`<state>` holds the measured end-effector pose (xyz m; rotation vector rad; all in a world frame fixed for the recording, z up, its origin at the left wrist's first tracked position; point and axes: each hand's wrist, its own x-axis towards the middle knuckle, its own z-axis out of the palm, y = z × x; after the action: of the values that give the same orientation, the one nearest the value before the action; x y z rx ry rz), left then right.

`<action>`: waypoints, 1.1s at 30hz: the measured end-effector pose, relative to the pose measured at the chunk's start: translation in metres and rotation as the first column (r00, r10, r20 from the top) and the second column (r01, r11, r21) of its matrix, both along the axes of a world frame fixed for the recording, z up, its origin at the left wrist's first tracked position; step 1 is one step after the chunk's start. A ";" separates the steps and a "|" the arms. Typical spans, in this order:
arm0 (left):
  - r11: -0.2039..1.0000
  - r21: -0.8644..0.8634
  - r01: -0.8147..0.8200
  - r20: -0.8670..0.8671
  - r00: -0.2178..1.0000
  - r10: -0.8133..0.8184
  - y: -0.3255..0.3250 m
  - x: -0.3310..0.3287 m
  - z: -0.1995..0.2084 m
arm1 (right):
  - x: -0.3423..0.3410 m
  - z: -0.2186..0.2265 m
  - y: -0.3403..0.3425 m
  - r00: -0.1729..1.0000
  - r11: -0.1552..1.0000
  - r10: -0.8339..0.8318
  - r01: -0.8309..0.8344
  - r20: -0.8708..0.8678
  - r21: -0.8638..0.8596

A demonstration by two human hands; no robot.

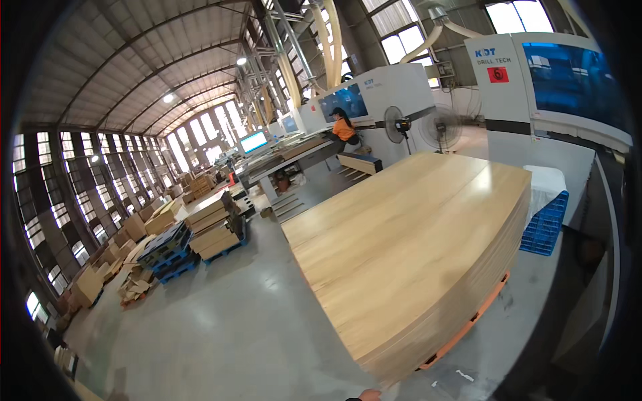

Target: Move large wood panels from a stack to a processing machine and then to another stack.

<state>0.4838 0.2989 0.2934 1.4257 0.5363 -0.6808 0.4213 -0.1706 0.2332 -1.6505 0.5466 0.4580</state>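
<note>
At the lower edge of the head view only a small part of one hand [369, 395] shows, seemingly my right hand, beside the near lower corner of a tall stack of wood-grain boards [408, 234]. Its fingers are mostly cut off, so I cannot tell whether it holds or touches anything. My left hand is out of view. The boards are light brown and lie flat in an even pile, with an orange pallet [465, 327] under them.
White drilling machines [498, 100] stand at the right and back. Two standing fans [398, 125] are beyond the stack. A person in an orange top [344, 129] is by a worktable. Blue pallets [545, 224] stand at right; board piles [215, 234] are on the left.
</note>
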 end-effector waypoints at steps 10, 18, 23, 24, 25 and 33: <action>0.989 -0.061 -0.136 -0.027 0.991 0.135 -0.158 0.101 0.027 | 0.066 -0.035 -0.127 0.990 0.988 -0.141 0.143 -0.028 0.065; 0.997 0.083 -0.010 -0.133 0.991 0.021 -0.197 0.183 -0.010 | 0.163 0.008 -0.151 0.990 0.983 -0.138 0.133 0.034 0.127; 0.974 0.152 0.166 -0.211 0.969 -0.132 -0.221 0.279 0.010 | 0.175 -0.042 -0.170 0.989 0.969 0.115 -0.132 -0.091 -0.211; 0.959 0.209 0.193 -0.264 0.955 -0.135 -0.218 0.293 -0.001 | 0.183 -0.045 -0.175 0.978 0.938 0.169 -0.197 -0.123 -0.283; 0.961 0.206 0.187 -0.268 0.955 -0.128 -0.222 0.310 -0.011 | 0.193 -0.048 -0.182 0.968 0.911 0.206 -0.243 -0.142 -0.335; 0.963 0.088 0.255 -0.146 0.959 -0.241 -0.322 0.440 0.021 | 0.333 -0.029 -0.273 0.981 0.978 -0.171 0.158 0.094 0.139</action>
<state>0.9240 -0.0233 0.3143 1.5709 0.5082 -0.9667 0.7544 -0.4439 0.2045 -1.4811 0.5578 0.2770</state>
